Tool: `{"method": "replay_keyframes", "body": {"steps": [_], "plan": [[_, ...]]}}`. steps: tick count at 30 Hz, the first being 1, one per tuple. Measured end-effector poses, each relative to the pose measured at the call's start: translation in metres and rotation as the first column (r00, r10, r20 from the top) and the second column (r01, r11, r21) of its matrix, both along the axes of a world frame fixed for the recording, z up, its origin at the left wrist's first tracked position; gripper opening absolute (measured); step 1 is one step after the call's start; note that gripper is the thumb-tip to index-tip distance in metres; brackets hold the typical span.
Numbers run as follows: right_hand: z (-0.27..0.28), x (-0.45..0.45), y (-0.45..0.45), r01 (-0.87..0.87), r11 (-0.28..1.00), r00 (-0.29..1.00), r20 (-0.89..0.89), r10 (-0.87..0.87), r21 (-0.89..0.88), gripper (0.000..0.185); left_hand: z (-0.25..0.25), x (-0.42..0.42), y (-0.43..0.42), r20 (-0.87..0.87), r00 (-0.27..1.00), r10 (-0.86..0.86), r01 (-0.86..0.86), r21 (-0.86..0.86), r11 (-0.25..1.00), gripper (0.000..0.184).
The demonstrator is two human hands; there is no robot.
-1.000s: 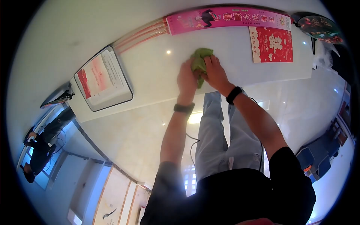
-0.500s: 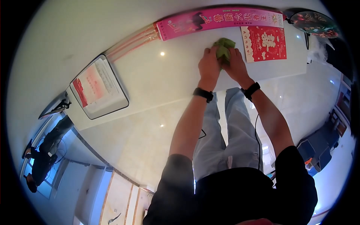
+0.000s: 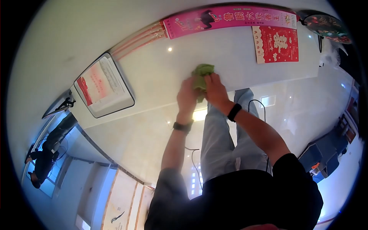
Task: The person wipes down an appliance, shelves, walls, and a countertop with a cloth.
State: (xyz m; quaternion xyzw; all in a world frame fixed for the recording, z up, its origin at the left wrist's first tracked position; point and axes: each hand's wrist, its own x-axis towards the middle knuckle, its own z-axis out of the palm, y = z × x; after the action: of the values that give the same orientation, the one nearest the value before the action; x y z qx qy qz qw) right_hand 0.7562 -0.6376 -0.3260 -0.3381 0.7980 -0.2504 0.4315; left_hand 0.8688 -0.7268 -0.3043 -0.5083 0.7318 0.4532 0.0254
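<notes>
A crumpled green cloth (image 3: 204, 70) is bunched between both of my hands at the front edge of the white table (image 3: 153, 69). My left hand (image 3: 187, 95), a little blurred, is closed on the cloth's left side. From the right, my right hand (image 3: 217, 90) grips it with bent fingers. The cloth's lower end hangs between the hands, close to the table edge. Part of it is hidden by my fingers.
A long pink incense packet (image 3: 230, 18) lies along the back, near a red card (image 3: 276, 44). On the left sits a dark-rimmed tray (image 3: 128, 90) with papers. A round dark patterned object (image 3: 326, 27) stands far right. Another person (image 3: 44, 155) is far left.
Both hands and the green cloth have moved left and toward me, from beside the red card to the table's front edge. My hands still hold the cloth.
</notes>
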Motion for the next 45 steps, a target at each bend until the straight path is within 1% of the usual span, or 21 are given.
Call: {"method": "replay_keyframes", "body": {"steps": [2,5,8,11,13,15,17,19,21,24,27,28,30,33,34,36,39,40,41,44,45], "plan": [[0.002,0.010,-0.013,-0.126,0.992,0.987,-0.102,0.123,-0.028,0.039,0.007,0.009,-0.010,0.018,1.000,0.024,-0.024,0.018,1.000,0.047],[0.006,0.009,-0.020,-0.137,0.991,0.985,-0.104,0.135,-0.011,0.037,0.006,0.006,-0.014,0.031,0.999,0.042,-0.043,0.027,0.999,0.043],[0.015,-0.012,-0.014,-0.204,0.979,0.973,-0.112,0.201,-0.019,0.057,0.004,-0.008,-0.006,-0.024,1.000,-0.006,0.005,-0.053,0.999,0.048],[0.001,-0.032,0.012,-0.104,0.994,0.986,-0.125,0.106,0.024,0.060,-0.016,-0.028,0.017,-0.010,0.997,-0.077,0.075,-0.147,0.986,0.048],[0.008,-0.054,0.030,-0.108,0.994,0.974,-0.199,0.107,0.003,0.062,-0.022,-0.054,0.035,0.083,0.990,-0.116,0.120,-0.047,0.992,0.047],[0.014,-0.072,0.057,-0.124,0.992,0.960,-0.248,0.128,0.029,0.062,-0.040,-0.068,0.061,0.036,0.981,-0.190,0.192,-0.088,0.977,0.042],[0.027,-0.092,0.083,-0.139,0.986,0.979,-0.138,0.152,0.097,0.062,-0.032,-0.079,0.081,-0.139,0.950,-0.279,0.253,-0.183,0.950,0.040],[0.069,-0.106,0.095,-0.084,0.994,0.979,-0.182,0.096,0.070,0.061,0.022,-0.108,0.067,-0.074,0.921,-0.383,0.390,0.141,0.910,0.047],[0.139,-0.126,0.086,-0.057,0.997,0.984,-0.173,0.048,-0.048,0.057,0.100,-0.125,0.046,-0.130,0.896,-0.425,0.441,0.133,0.888,0.046],[0.225,-0.146,0.069,-0.016,0.991,0.977,-0.214,-0.014,-0.136,0.056,0.195,-0.144,0.020,-0.215,0.876,-0.431,0.446,0.020,0.895,0.047],[0.311,-0.161,0.037,0.094,0.934,0.945,-0.263,-0.192,-0.344,0.055,0.290,-0.167,-0.012,-0.304,0.842,-0.446,0.404,-0.193,0.894,0.051],[0.344,-0.169,0.023,0.115,0.922,0.938,-0.266,-0.223,-0.369,0.053,0.319,-0.177,-0.020,-0.375,0.819,-0.435,0.348,-0.278,0.895,0.054],[0.398,-0.184,0.000,0.039,0.824,0.875,-0.378,-0.301,-0.565,0.059,0.376,-0.193,-0.035,-0.508,0.752,-0.420,0.211,-0.419,0.883,0.061],[0.485,-0.211,-0.038,-0.147,0.707,0.797,-0.506,-0.330,-0.692,0.060,0.464,-0.211,-0.059,-0.590,0.666,-0.457,0.058,-0.569,0.820,0.071],[0.502,-0.218,-0.050,-0.169,0.654,0.794,-0.495,-0.353,-0.737,0.060,0.483,-0.216,-0.064,-0.603,0.652,-0.460,-0.018,-0.619,0.786,0.071],[0.525,-0.228,-0.073,-0.210,0.536,0.794,-0.462,-0.394,-0.818,0.061,0.509,-0.223,-0.073,-0.619,0.630,-0.469,-0.168,-0.698,0.696,0.069],[0.519,-0.247,-0.115,-0.268,0.439,0.832,-0.436,-0.343,-0.857,0.066,0.509,-0.232,-0.091,-0.616,0.696,-0.369,-0.255,-0.693,0.675,0.067],[0.512,-0.244,-0.122,-0.296,0.454,0.803,-0.476,-0.359,-0.841,0.066,0.504,-0.232,-0.100,-0.640,0.677,-0.364,-0.323,-0.702,0.635,0.066],[0.510,-0.244,-0.132,-0.326,0.462,0.770,-0.515,-0.376,-0.825,0.066,0.502,-0.230,-0.106,-0.622,0.702,-0.346,-0.338,-0.719,0.607,0.065],[0.526,-0.228,-0.139,-0.324,0.460,0.831,-0.481,-0.278,-0.827,0.060,0.498,-0.220,-0.117,-0.563,0.769,-0.303,-0.376,-0.781,0.498,0.064],[0.534,-0.232,-0.142,-0.338,0.436,0.833,-0.480,-0.273,-0.834,0.060,0.510,-0.224,-0.120,-0.575,0.755,-0.315,-0.394,-0.782,0.484,0.064]]}}
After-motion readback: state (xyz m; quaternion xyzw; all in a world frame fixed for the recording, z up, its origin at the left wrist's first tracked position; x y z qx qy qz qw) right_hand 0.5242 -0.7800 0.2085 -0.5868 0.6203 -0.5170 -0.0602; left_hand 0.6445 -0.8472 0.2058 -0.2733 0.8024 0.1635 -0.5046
